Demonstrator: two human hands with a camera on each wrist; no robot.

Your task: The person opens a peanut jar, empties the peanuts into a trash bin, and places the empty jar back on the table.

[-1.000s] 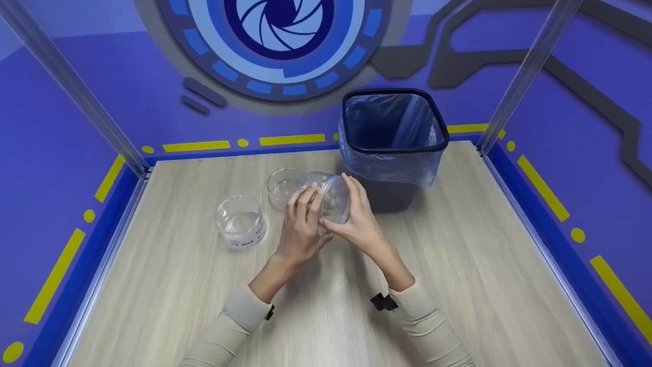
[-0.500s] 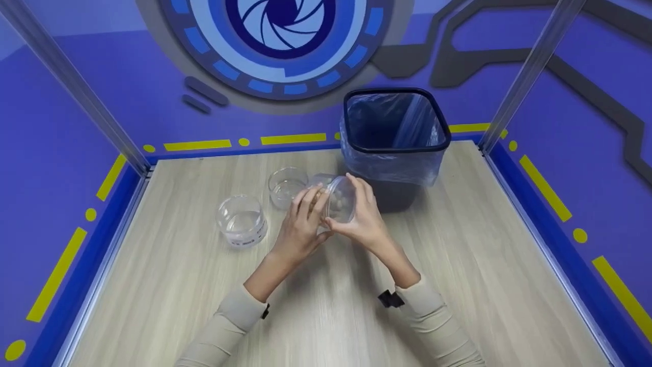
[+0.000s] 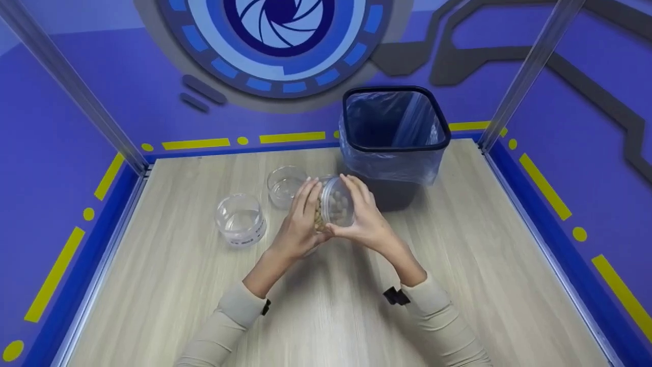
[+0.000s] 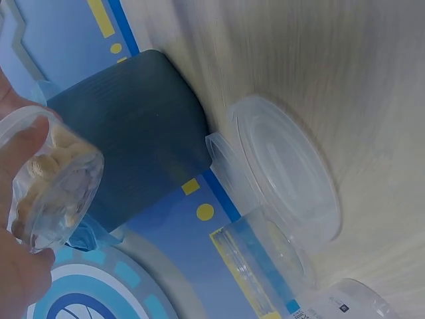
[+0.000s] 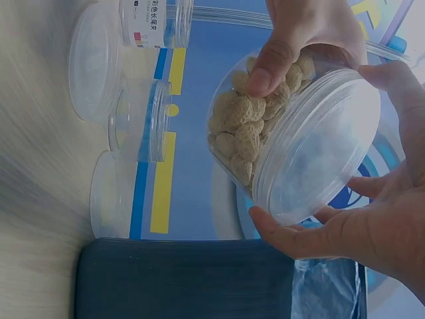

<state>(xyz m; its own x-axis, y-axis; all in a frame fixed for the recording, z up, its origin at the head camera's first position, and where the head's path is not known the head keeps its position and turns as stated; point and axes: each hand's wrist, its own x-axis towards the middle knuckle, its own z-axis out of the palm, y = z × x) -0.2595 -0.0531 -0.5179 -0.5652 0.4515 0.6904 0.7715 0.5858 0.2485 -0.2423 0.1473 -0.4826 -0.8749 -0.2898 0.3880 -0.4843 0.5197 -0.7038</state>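
My left hand (image 3: 298,224) grips a clear plastic jar (image 5: 242,129) of peanuts in their shells, held tilted on its side above the table. In the right wrist view its thumb presses along the jar's wall. My right hand (image 3: 369,221) has its fingers and thumb spread round the rim of the clear screw lid (image 5: 325,153), which sits on the jar's mouth. Peanuts (image 3: 319,216) show between the two hands in the head view. The jar's base faces the left wrist camera, with left-hand fingers (image 4: 20,272) beside it.
A labelled clear jar (image 3: 241,221) and another clear jar (image 3: 287,188) stand left of the hands. A clear lid (image 4: 285,166) lies on the table near them. At the back right stands a dark bin (image 3: 395,191) with a plastic liner.
Both hands stay on the jar and lid. The jar has turned, so more of its peanuts show between the hands. The right forearm has shifted slightly to the right.
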